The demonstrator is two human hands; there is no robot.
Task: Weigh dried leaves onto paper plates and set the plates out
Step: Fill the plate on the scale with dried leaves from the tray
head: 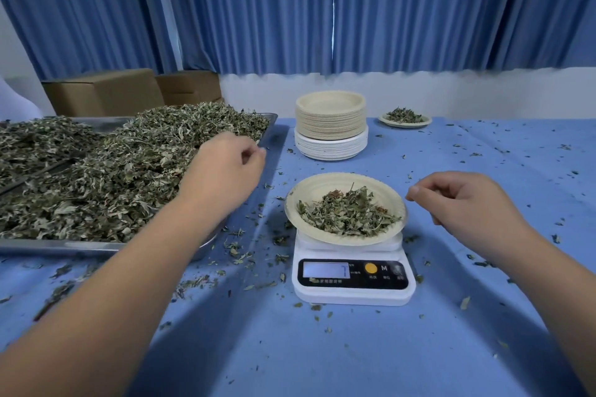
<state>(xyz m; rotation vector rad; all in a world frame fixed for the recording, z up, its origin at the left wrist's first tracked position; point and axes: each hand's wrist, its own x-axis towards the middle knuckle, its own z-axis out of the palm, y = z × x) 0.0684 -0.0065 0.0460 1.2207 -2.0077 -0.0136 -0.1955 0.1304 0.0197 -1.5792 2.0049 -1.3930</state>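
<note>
Forearms span the surface (322,358): left hand (225,167), fingers curled (holding leaves or not, unclear), hovers over the tray (272,126) of dried leaves (129,164), likely for a top-up; right hand (461,200), loosely curled, empty, flanks the filled paper plate (322,184) on the scale (353,292).

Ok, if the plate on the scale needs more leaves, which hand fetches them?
Left, likely: the left hand is over the leaf-filled metal tray; the right hand sits beside the paper plate, farther off.
</note>
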